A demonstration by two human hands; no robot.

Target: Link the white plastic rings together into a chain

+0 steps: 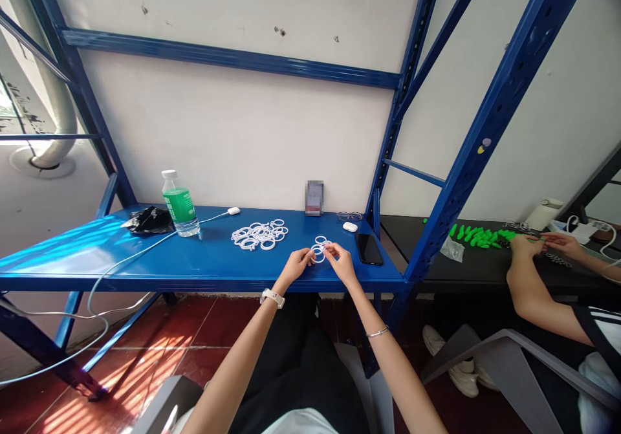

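Note:
Several white rings [320, 240] are bunched between my two hands, close to the front edge of the blue table. My left hand [297, 266], with a pale watch on its wrist, is closed in a pinch on the left side of these rings. From the right, my right hand [341, 263] pinches the edge of a ring; a thin bracelet circles that forearm. How the rings are joined is too small to tell. Farther back and to the left lies a loose pile of white rings [259, 235], apart from both hands.
A water bottle [181, 207] stands by a black plastic bag [149, 220] at left, with a white cable [140, 251] beside it. A phone [369, 249], earbud case [350, 227] and glasses [349, 216] lie right. Another person's hands [528, 245] work near green pieces [478, 235].

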